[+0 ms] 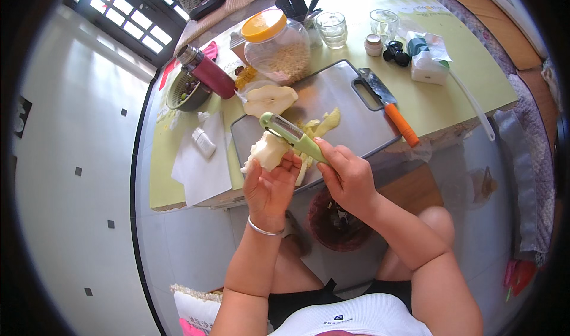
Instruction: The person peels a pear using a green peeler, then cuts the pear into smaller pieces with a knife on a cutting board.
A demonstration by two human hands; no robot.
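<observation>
My left hand [268, 195], a silver bangle at its wrist, grips a pale peeled piece of pear [267, 152] from below. Closed round the handle of a light green peeler [307, 146] is my right hand [351, 180]; the peeler's bladed head lies over the top of the piece, and I cannot tell whether the blade touches it. Both hands are above the near edge of a grey cutting board [362, 135]. A pear half [270, 101], cut face up, lies toward the board's far left. Yellow-green peels [325, 124] are scattered behind and under the peeler.
An orange-handled knife [401, 125] lies at the board's right. Behind stand a maroon flask [215, 79], a yellow-lidded jar [276, 51] and glasses [332, 29]. Left are a basket [191, 101] and white paper [205, 170]. Below the table edge sits a dark red bin [325, 236].
</observation>
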